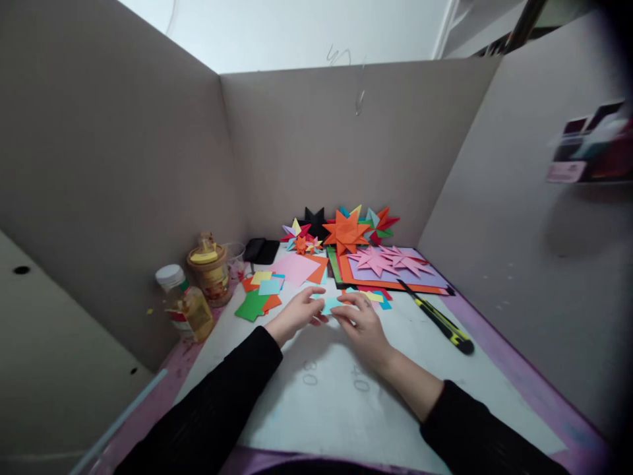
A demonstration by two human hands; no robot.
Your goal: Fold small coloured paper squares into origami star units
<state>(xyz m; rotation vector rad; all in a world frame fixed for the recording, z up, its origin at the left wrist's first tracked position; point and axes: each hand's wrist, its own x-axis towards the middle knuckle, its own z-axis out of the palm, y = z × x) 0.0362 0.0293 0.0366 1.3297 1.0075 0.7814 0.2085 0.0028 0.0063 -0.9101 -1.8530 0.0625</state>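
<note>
Fingertips of both my hands pinch one small light-blue paper piece [330,305], which sits low over the white work mat [306,396] near its far edge: my left hand [295,315] grips its left end between thumb and forefinger, and my right hand [363,324] closes on its right end, fingers curled in and pressed to the paper. I cannot tell how many folds the piece already carries; it looks flat and narrow, so I judge it early in its shaping, no star point yet. A good deal seems done already: a big orange folded paper star [346,231] stands against the back cardboard wall [346,145], with a black paper star [312,221], a multicoloured one [378,223] and several small stars [299,239] beside it, and two pink stars [388,259] lie on a stack of purple and orange sheets [435,278]. What is left, by my reckoning, shows in the loose cut squares of green, orange, yellow and blue paper [260,297] just left of my hands and a pink sheet [295,267] beyond them, all unfolded. A yellow-and-black utility knife [438,318] lies to my right, apart from my fingers. Two bottles with yellowish contents [198,290] stand at the left wall, untouched.
</note>
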